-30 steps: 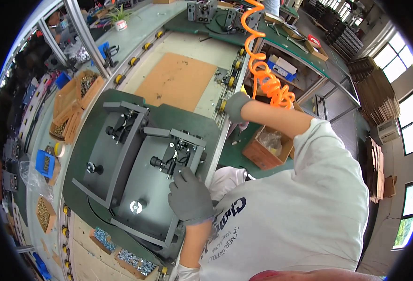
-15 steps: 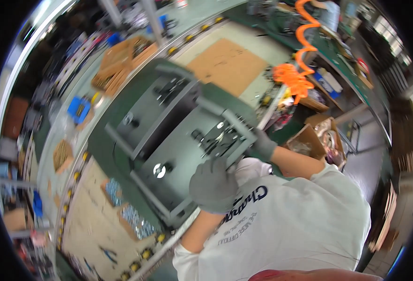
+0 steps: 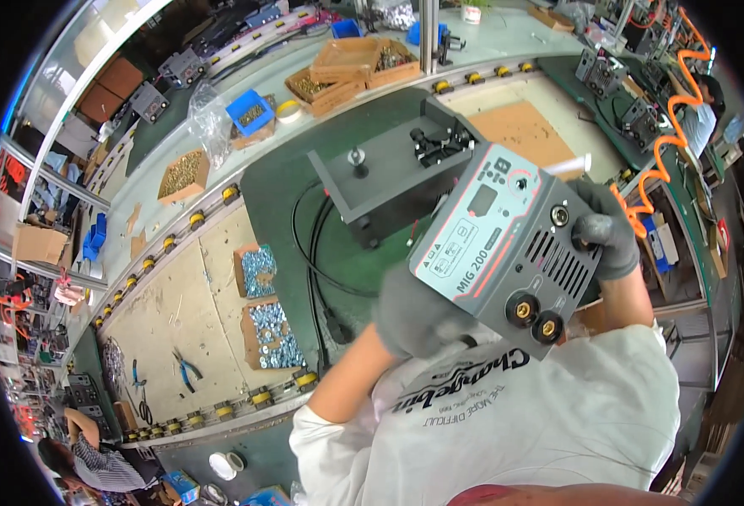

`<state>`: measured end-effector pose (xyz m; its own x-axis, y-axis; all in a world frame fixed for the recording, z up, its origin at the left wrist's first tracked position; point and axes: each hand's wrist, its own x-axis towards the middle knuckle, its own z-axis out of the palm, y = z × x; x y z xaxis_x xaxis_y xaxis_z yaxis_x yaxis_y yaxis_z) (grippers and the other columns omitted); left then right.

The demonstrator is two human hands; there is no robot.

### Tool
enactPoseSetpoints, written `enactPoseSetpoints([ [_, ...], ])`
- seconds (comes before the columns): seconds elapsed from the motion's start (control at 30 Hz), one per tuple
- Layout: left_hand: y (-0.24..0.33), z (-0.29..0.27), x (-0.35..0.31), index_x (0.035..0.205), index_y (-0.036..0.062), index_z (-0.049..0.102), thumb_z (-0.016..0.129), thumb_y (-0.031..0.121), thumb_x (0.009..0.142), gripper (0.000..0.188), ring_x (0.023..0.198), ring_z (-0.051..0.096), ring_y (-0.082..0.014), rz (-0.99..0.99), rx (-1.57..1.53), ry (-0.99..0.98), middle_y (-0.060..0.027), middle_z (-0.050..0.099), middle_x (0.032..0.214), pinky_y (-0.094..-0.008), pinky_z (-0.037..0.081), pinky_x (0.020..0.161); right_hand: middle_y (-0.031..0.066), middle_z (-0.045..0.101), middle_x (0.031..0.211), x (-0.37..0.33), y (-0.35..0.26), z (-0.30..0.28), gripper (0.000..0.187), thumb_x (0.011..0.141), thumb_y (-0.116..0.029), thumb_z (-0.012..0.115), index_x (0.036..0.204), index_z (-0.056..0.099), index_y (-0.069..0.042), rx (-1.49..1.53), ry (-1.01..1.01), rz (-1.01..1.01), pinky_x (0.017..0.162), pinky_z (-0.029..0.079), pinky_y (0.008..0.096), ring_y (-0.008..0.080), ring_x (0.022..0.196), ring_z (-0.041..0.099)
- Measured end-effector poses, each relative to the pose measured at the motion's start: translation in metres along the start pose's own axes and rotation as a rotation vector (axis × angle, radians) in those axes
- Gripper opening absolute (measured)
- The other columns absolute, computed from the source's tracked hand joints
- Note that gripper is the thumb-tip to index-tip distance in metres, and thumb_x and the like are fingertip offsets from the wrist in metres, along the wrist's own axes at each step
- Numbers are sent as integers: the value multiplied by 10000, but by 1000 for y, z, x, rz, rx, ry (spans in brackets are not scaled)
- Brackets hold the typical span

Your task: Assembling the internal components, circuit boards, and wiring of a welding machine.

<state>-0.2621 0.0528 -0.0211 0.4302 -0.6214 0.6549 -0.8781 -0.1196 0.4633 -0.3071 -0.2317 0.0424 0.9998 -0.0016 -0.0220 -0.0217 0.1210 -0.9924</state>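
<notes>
I hold a grey box-shaped machine [image 3: 507,244] tilted up, its front panel with knob, sockets and vent slots facing me. My left hand [image 3: 414,316], in a grey glove, grips its lower left corner. My right hand [image 3: 604,236], also gloved, grips its right edge near a socket. Behind it on the dark green mat [image 3: 288,190] sits a second grey housing [image 3: 389,177] with an open top and black parts inside. A black cable [image 3: 317,270] loops from it across the mat.
Cardboard boxes of screws [image 3: 271,333] and pliers [image 3: 188,367] lie on the bench at left. Wooden trays [image 3: 351,67] and a blue bin [image 3: 250,114] stand behind. An orange coiled hose [image 3: 667,135] hangs at right. Another person [image 3: 94,460] sits at lower left.
The machine that lay flat on the mat has been lifted and turned, so its front panel now faces me. Both hands moved with it, and my view swung left.
</notes>
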Motion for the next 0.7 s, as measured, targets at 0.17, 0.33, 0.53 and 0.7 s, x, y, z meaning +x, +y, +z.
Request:
enactPoseSetpoints([
  [0.17,-118,-15,15,942,26,686,519,376,952,388,868,656,-378,-269,-333,160,-181,675,910,-457,524,807,112,686,889,-5,11,-12,628,687,-324,718,1110,611,127,101,89,-12,607,489,256,138,699,632],
  [0.33,-141,32,106,1030,34,699,620,380,908,375,1008,665,-389,-499,275,-461,-212,701,1058,-471,522,887,150,703,963,-11,10,-19,669,666,-301,765,1141,607,142,117,31,15,683,537,292,173,778,673],
  [0.53,-149,67,127,1066,82,668,653,337,896,307,1034,660,-390,-636,305,-393,-199,689,1096,-456,517,915,169,707,1017,-12,0,-17,740,668,-305,802,1190,589,175,218,-5,54,751,567,329,216,831,698],
  [0.7,-141,5,154,1022,80,697,685,382,872,338,955,700,-327,-624,333,-114,-172,711,950,-429,530,846,153,716,975,-11,-4,-19,704,653,-302,793,1154,617,160,118,34,28,732,562,325,205,815,697],
])
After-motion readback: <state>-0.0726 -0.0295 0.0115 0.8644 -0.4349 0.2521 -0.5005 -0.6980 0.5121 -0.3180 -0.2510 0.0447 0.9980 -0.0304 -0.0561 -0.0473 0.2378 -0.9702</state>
